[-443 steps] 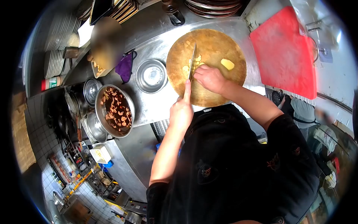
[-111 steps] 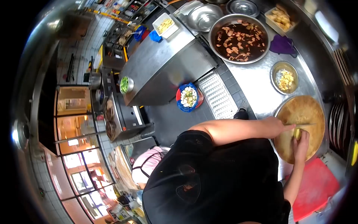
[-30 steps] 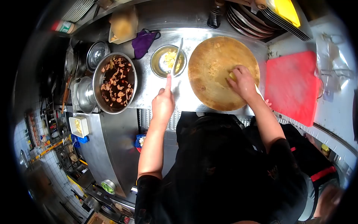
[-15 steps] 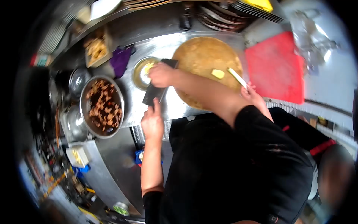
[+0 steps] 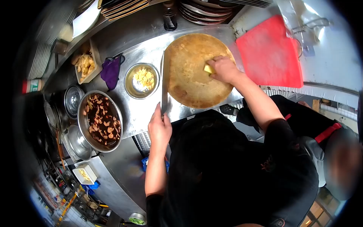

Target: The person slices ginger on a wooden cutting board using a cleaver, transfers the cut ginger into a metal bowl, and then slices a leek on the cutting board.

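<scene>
My left hand [image 5: 159, 128] is closed around the handle of a cleaver [image 5: 165, 81]. Its blade is seen nearly edge-on along the left side of the round wooden chopping board [image 5: 193, 89]. On the board's right part, my right hand [image 5: 224, 69] grips a pale yellow piece of peeled ginger [image 5: 208, 69], partly covered by the fingers. Left of the cleaver stands a metal bowl [image 5: 127, 86] with pale yellow ginger slices [image 5: 144, 78] in it.
At left are a large steel bowl [image 5: 119, 130] of dark liquid with brown pieces, a box of ginger roots [image 5: 86, 65] and a purple cloth [image 5: 110, 73]. A red cutting board [image 5: 270, 55] lies at right. Stacked plates [image 5: 204, 13] stand behind. Another person [image 5: 302, 117] is at right.
My right hand has moved from the metal bowl to the ginger on the board. The cleaver has turned edge-on beside the board. Another person's hand with a white stick-like object has left the board.
</scene>
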The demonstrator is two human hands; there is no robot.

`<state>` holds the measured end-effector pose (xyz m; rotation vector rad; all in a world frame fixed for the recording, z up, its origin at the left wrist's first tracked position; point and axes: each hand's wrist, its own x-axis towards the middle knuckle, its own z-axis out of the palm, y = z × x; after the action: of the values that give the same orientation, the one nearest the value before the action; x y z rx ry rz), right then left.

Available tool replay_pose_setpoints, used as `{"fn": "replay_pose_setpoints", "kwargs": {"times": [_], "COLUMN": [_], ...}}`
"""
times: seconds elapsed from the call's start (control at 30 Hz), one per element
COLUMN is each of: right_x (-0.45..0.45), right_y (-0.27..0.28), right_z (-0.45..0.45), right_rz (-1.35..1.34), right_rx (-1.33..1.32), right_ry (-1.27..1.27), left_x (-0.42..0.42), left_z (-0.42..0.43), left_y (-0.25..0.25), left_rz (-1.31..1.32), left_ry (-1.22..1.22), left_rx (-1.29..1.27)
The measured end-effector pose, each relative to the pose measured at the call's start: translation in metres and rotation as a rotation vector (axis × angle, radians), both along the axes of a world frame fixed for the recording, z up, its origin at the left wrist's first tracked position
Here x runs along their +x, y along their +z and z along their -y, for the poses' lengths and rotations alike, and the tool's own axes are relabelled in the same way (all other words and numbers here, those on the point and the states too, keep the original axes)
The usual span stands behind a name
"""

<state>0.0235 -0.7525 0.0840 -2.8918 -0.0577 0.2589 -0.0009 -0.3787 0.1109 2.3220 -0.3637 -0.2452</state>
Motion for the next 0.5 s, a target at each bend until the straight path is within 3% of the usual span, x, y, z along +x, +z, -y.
{"fn": "replay_pose_setpoints", "kwargs": {"times": [0.03, 0.17, 0.2, 0.33, 0.5], "right_x": [-0.003, -0.002, -0.003, -0.024, -0.057], "right_y": [-0.010, -0.021, -0.011, 0.038, -0.029], "right_z": [0.006, 0.012, 0.014, 0.050, 0.079], "right_rz": [-0.105, 0.274, 0.314, -0.315, -0.399], "right_rx": [0.030, 0.245, 0.171, -0.024, 0.061], "right_ry": [0.017, -0.114, -0.212, -0.397, -0.190], "left_x": [0.003, 0.010, 0.011, 0.014, 0.013], "left_z": [0.006, 0.024, 0.026, 0.034, 0.038], "left_y": [-0.003, -0.013, -0.015, -0.013, -0.018], "left_rz": [0.004, 0.016, 0.014, -0.066, -0.127], "left_ry": [-0.018, -0.073, -0.081, -0.087, -0.079], "left_rx": [0.004, 0.010, 0.009, 0.037, -0.027]}}
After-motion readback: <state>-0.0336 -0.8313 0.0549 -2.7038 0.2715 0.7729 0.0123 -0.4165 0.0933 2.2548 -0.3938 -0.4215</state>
